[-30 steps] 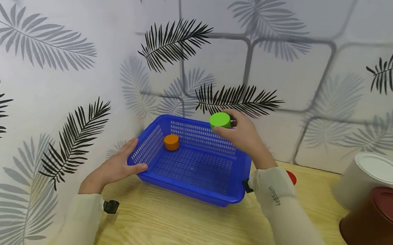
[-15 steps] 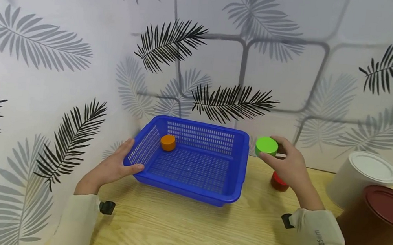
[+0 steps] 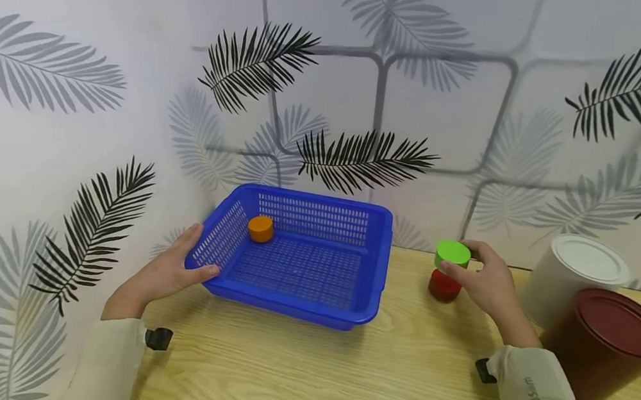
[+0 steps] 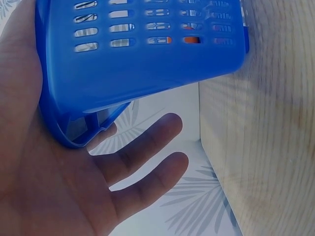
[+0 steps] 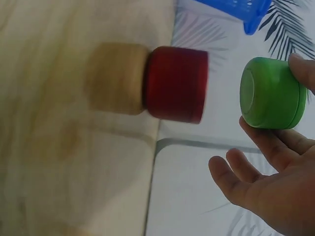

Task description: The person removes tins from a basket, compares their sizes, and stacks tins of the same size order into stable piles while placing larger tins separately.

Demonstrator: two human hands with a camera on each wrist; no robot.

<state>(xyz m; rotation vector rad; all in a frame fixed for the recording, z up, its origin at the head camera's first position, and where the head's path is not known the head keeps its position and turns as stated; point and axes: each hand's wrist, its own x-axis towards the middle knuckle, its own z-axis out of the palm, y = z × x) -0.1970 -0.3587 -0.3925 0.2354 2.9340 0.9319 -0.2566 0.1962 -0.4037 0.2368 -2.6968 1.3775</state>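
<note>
A blue plastic basket (image 3: 298, 310) with slotted walls stands on the table. My left hand (image 3: 161, 278) rests at its left end, thumb on the rim and fingers fairly straight; in the left wrist view several fingers extend past the basket wall (image 4: 147, 64). An orange round jar (image 3: 260, 229) sits inside, in the back left corner. My right hand (image 3: 489, 282) pinches a small green round jar (image 3: 452, 254) between thumb and fingers. Below it a similar red jar (image 3: 443, 286) stands on the table; the right wrist view shows a gap between the green jar (image 5: 273, 93) and the red jar (image 5: 177, 84).
At the right stand a large white lidded tub (image 3: 583, 270) and a brown lidded tub (image 3: 608, 343), close together. A wall (image 3: 330, 98) with leaf patterns rises behind the table and on the left. Bare wooden tabletop (image 3: 303, 379) lies before the basket.
My right hand has carried the green jar from over the basket's back rim rightward and down to above the red jar. The left hand stays at the basket. The head view has shifted slightly.
</note>
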